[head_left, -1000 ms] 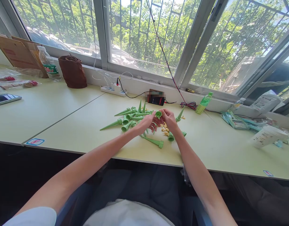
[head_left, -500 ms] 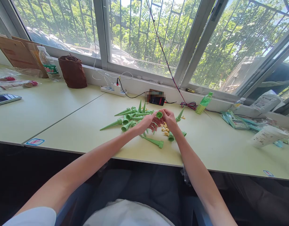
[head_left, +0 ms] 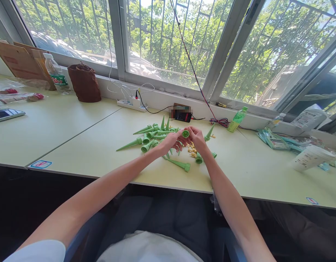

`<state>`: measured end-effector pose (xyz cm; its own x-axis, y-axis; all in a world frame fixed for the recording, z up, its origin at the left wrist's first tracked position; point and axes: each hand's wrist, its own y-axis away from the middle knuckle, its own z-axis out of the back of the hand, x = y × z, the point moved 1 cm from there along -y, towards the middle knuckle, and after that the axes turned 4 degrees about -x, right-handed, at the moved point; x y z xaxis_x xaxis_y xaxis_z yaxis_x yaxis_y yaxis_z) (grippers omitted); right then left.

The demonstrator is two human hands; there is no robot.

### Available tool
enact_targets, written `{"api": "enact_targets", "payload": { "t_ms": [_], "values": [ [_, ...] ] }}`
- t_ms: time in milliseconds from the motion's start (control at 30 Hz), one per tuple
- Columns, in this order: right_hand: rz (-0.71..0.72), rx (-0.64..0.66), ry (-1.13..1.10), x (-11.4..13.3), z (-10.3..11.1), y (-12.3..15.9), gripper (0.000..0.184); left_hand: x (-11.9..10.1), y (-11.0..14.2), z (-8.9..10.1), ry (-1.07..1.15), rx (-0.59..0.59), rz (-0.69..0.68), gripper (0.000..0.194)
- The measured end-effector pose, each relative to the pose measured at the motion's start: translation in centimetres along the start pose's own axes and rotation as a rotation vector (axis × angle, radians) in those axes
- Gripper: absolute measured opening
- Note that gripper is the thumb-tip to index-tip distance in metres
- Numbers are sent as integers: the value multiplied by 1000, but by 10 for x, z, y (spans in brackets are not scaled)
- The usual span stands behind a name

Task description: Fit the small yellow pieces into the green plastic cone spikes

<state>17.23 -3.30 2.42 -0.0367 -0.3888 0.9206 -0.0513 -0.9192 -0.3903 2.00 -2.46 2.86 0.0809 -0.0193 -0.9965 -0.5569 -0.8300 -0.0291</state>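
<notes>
Between my two hands is a green plastic watering spike (head_left: 186, 134), its round open end turned up towards me. My left hand (head_left: 172, 142) is closed around it from the left, fingers curled under. My right hand (head_left: 197, 140) pinches its rim from the right; the fingertips are partly hidden. Left of and behind the hands lies a pile of similar green cone-shaped spikes (head_left: 150, 135). A single spike (head_left: 180, 164) lies in front of them. Small yellow plastic pieces (head_left: 192, 149) are heaped beneath my right hand, with another spike's open end (head_left: 199, 158) beside my right wrist.
A phone-like device (head_left: 181, 115) leans at the back by a power strip (head_left: 132, 104). Further right stand a green bottle (head_left: 237, 119) and a white cup (head_left: 311, 158). To the left are a brown bag (head_left: 84, 83), a water bottle (head_left: 57, 74) and a phone (head_left: 6, 115).
The held spike's open end has shifted slightly right and tilted a little between my fingers. Both arms stay in nearly the same place, and the pile is unchanged.
</notes>
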Motion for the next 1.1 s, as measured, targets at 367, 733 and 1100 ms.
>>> {"api": "enact_targets", "payload": {
  "t_ms": [367, 733, 1100],
  "values": [
    [-5, 7, 6, -2, 0, -1, 46, 3, -3, 2, -1, 5, -38, 57],
    [-2, 3, 13, -4, 1, -2, 48, 0, -2, 1, -19, -6, -39, 55],
    [7, 12, 35, -2, 2, 0, 46, -1, -1, 1, -86, 3, -34, 58]
  ]
}}
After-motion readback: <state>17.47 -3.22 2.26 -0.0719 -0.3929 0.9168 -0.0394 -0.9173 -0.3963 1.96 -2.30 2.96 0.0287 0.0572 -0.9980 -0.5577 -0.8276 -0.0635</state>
